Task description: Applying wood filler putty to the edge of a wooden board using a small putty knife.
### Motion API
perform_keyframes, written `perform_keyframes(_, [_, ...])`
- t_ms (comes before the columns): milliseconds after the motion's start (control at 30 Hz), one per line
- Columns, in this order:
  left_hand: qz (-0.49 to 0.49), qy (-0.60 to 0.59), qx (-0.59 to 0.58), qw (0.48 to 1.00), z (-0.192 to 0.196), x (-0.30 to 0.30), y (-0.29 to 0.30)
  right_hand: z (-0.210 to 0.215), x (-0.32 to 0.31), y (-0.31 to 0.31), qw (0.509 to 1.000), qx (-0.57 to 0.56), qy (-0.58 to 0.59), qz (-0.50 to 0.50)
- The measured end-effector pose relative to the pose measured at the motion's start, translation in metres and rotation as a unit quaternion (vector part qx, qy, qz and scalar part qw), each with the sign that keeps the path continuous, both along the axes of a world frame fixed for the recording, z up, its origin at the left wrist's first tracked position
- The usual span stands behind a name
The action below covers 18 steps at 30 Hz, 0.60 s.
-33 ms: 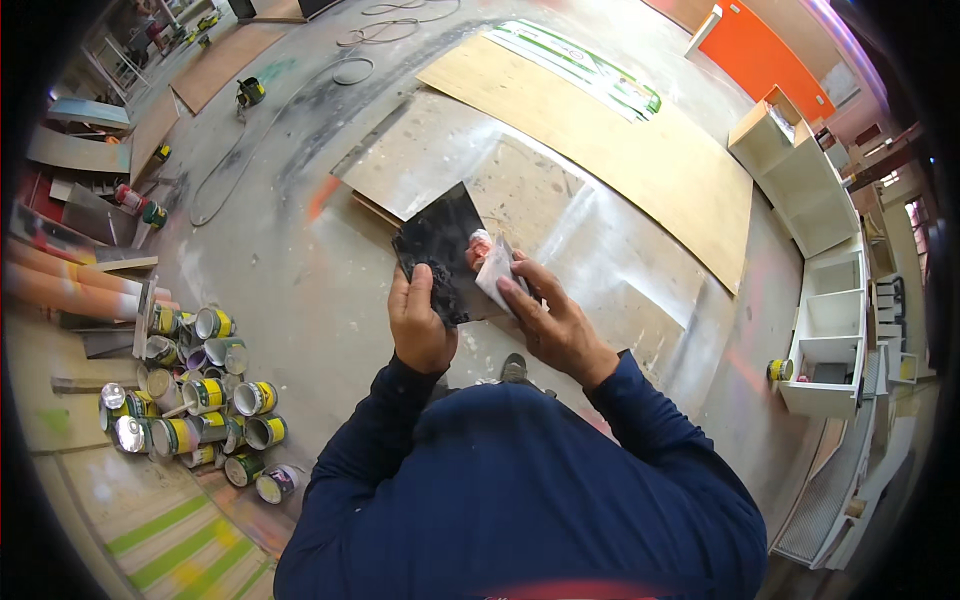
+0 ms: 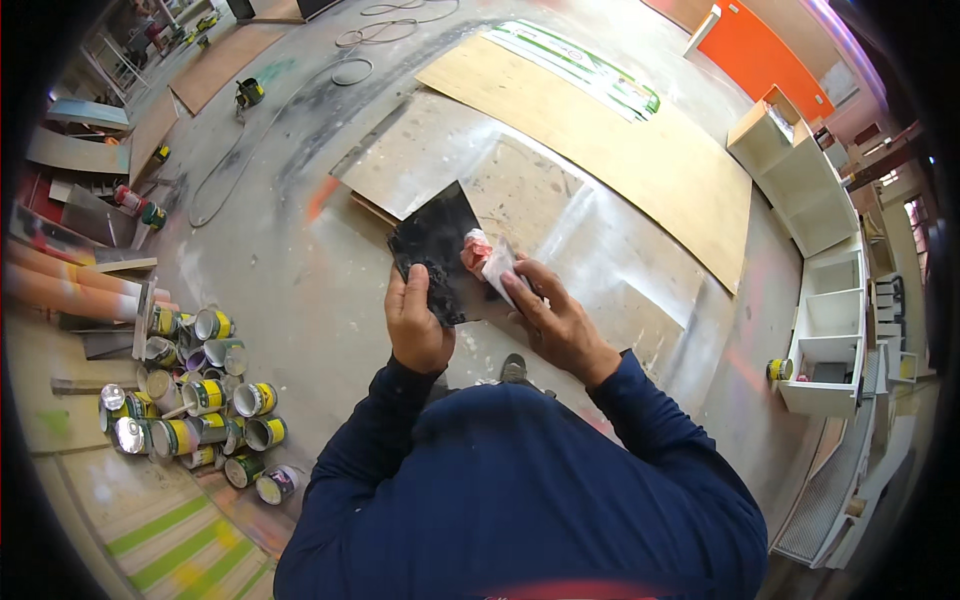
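The person in the dark blue sleeves is standing over a dusty concrete floor [image 2: 290, 290], and both hands are meeting at a black sheet [image 2: 432, 245] held up in front of the chest. The left hand [image 2: 415, 325] is gripping the sheet's lower edge, fingers curled shut around it with the thumb lying on top. The right hand [image 2: 555, 320] is closing its fingers on a small white scraper [image 2: 500, 272], whose tip — smeared with something pinkish red, possibly putty, though the view is too small to be sure — is touching the sheet's right side. Just below the sheet, between the forearms, the toe of a shoe [image 2: 513, 368] is showing. Left of the sheet and lower, a cluster of paint cans [image 2: 200, 400] is lying and standing together on the floor. Beyond the sheet, pale boards [image 2: 470, 160] are lying flat, and a long plywood panel [image 2: 610, 150] is stretching past them. Far right of the sheet, white shelf units [image 2: 830, 330] are lining the wall — and farthest off, a coiled cable [image 2: 350, 70] is trailing across the floor.
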<state>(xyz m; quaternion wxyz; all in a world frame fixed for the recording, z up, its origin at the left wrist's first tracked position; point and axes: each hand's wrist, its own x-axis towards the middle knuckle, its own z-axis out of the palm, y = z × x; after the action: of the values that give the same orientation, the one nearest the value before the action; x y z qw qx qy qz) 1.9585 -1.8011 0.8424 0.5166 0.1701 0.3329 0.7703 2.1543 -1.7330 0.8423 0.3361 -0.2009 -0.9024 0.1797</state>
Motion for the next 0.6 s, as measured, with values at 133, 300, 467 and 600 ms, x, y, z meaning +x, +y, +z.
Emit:
perform_keyframes(133, [0.076, 0.043, -0.002, 0.996, -0.003, -0.004, 0.003, 0.020, 0.018, 0.014, 0.991, 0.014, -0.114, -0.072])
perform_keyframes(300, [0.164, 0.384, -0.074, 0.906, -0.004, 0.000, 0.002, 0.044, 0.008, 0.001, 0.981, 0.131, -0.096, -0.106])
perform_keyframes(467, [0.156, 0.390, -0.043, 0.906, 0.001, 0.006, -0.001, 0.059, 0.000, -0.006, 0.981, 0.122, -0.117, -0.099])
perform_keyframes(600, [0.149, 0.425, -0.064, 0.890, 0.004, 0.004, -0.004, 0.067, -0.002, -0.001, 0.983, 0.107, -0.111, -0.100])
